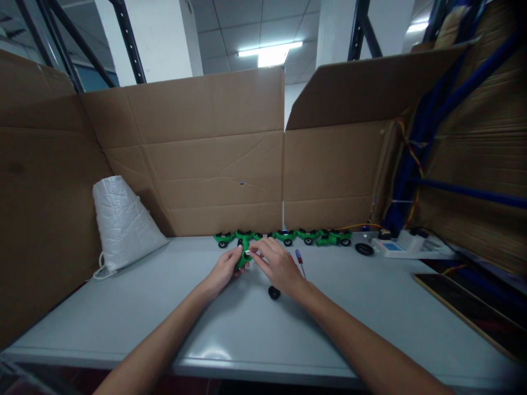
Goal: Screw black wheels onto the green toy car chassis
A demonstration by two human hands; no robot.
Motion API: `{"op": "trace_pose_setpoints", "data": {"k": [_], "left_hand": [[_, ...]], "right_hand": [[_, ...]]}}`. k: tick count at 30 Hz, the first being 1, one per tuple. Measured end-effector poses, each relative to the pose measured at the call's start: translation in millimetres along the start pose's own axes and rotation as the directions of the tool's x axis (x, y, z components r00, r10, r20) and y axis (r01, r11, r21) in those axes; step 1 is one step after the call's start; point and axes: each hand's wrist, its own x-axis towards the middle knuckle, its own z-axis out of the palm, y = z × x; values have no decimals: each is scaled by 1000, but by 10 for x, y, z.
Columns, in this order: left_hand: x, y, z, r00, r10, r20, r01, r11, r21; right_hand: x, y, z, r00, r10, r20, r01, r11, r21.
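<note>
My left hand (225, 269) is closed around a small green toy car (244, 257) held just above the grey table (370, 307). My right hand (276, 263) meets it from the right, its fingertips pinched on a small pale part at the car's side. A loose black wheel (274, 293) lies on the table just below my right wrist. A screwdriver with a red and blue handle (300, 260) rests beside my right hand.
A row of several green toy cars (313, 236) lines the back edge against cardboard walls (214, 164). A white woven sack (122, 222) stands at the left. A black ring (364, 249), a white device (401, 245) and wires sit at the right, with a dark board (473, 312) nearer.
</note>
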Motion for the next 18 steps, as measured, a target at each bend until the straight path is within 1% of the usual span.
{"op": "trace_pose_setpoints", "data": {"k": [5, 11, 18], "left_hand": [[1, 3, -2, 1000, 16, 7, -16, 1000, 8], [-23, 49, 36, 999, 30, -34, -29, 999, 35], [-41, 94, 68, 998, 54, -19, -52, 994, 91]], "right_hand": [[-10, -2, 42, 1000, 10, 4, -10, 1000, -11], [-40, -5, 86, 999, 36, 18, -35, 997, -71], [-41, -26, 85, 998, 52, 27, -48, 991, -122]]}}
